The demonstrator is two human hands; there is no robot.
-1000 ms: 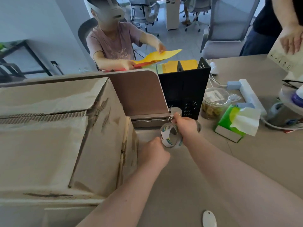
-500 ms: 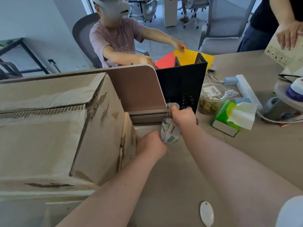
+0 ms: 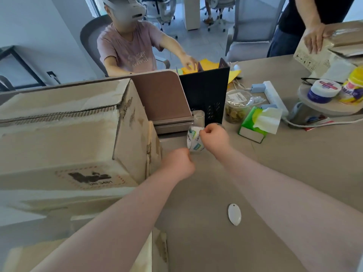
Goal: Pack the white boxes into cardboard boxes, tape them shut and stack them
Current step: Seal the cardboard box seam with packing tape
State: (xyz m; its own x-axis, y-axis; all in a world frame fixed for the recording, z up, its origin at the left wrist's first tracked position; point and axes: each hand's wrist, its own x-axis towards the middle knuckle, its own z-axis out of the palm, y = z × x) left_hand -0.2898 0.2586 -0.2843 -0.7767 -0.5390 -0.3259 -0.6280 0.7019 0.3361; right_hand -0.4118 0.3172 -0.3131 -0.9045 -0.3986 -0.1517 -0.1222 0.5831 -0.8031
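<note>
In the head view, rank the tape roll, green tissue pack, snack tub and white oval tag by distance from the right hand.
1. Tape roll: gripped by the right hand.
2. Green tissue pack: just right.
3. Snack tub: behind, right; close to the pack's distance.
4. White oval tag: nearer the camera.

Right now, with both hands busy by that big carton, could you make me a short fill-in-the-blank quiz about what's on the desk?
1. The right hand holds a roll of ____ just right of the big cardboard box.
2. The green tissue pack lies on the ____ side of the black file holder.
3. The clear tub stands between the file holder and the ____ pack.
4. The small white oval tag lies between the two ____.

Missing words: tape; right; tissue; forearms
</note>
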